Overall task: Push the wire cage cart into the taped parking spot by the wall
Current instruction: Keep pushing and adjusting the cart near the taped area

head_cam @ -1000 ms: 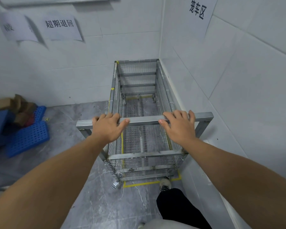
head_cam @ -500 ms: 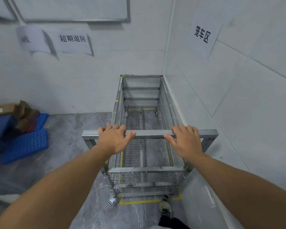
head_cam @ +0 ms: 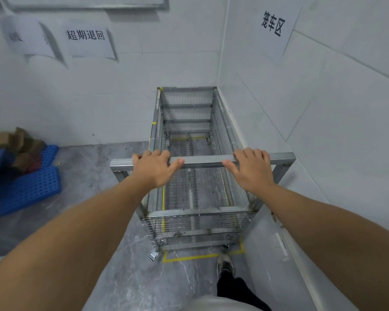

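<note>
A silver wire cage cart [head_cam: 189, 113] stands in the room's corner, its far end against the back wall and its right side along the right wall. Yellow floor tape [head_cam: 189, 257] outlines a rectangle under it; the near tape line shows just in front of the cart's near end. My left hand [head_cam: 155, 169] lies over the left part of the cart's metal push bar [head_cam: 202, 160], fingers curled over it. My right hand [head_cam: 249, 169] rests on the bar's right part in the same way. The cart holds nothing.
Blue perforated plastic pallets [head_cam: 32, 187] with cardboard boxes [head_cam: 14, 142] lie on the floor at left. Paper signs [head_cam: 85, 37] hang on the back wall, another sign [head_cam: 273, 24] on the right wall. My shoe [head_cam: 225, 263] stands just behind the cart.
The camera has lifted and backed off a little, so the cart sits lower in view. The cart looks slightly deeper in the corner. Both hands stay on the bar.
</note>
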`<act>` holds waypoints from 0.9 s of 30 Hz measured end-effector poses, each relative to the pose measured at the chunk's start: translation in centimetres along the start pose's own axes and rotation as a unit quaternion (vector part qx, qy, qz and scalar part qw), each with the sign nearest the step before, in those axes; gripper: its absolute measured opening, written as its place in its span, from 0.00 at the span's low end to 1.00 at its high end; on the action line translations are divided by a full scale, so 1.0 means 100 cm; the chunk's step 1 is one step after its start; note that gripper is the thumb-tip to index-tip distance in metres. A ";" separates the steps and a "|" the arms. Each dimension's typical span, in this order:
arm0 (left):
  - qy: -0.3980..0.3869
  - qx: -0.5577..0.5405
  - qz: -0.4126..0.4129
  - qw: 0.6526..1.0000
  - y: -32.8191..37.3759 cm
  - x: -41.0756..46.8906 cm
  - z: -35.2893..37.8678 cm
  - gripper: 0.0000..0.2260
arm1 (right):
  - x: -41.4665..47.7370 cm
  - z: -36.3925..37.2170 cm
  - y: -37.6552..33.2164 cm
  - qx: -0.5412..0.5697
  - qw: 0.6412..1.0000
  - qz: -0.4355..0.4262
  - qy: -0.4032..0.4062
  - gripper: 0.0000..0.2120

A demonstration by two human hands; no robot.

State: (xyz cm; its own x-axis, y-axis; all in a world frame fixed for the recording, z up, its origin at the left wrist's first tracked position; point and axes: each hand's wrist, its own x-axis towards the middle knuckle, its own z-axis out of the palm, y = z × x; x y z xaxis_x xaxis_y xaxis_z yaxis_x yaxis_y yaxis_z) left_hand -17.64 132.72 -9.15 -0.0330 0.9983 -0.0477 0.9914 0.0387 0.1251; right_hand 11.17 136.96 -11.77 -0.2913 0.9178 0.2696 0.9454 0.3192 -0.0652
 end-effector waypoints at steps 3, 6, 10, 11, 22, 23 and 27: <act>-0.023 0.000 -0.002 1.000 0.000 0.001 -0.002 0.31 | 0.002 -0.002 0.000 0.006 1.000 0.001 -0.021 0.27; -0.033 0.006 -0.006 0.999 0.000 0.002 -0.004 0.32 | 0.002 -0.001 0.001 0.008 1.000 0.004 -0.018 0.28; -0.030 0.010 -0.007 0.999 0.002 0.003 -0.006 0.31 | 0.003 0.003 0.001 0.003 1.000 0.002 -0.005 0.27; -0.025 0.009 -0.008 1.000 0.002 0.002 -0.005 0.30 | 0.003 0.004 0.001 0.002 1.000 0.001 0.008 0.27; 0.002 -0.004 -0.018 1.000 -0.001 0.001 0.000 0.32 | 0.000 0.013 0.000 0.005 0.998 -0.005 0.067 0.26; 0.001 -0.004 -0.019 1.000 -0.001 0.002 0.001 0.32 | 0.000 0.012 0.000 0.006 0.998 -0.005 0.061 0.26; 0.010 -0.006 -0.017 1.000 0.000 0.002 0.000 0.32 | 0.000 0.011 0.000 0.006 0.998 -0.006 0.058 0.25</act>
State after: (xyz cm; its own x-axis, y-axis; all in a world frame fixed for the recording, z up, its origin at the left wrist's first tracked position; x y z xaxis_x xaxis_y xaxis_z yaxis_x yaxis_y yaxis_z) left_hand -17.70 132.95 -9.12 -0.0699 0.9970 -0.0329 0.9880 0.0737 0.1354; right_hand 10.97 137.25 -12.78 -0.2835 0.8807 0.3795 0.9399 0.3338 -0.0725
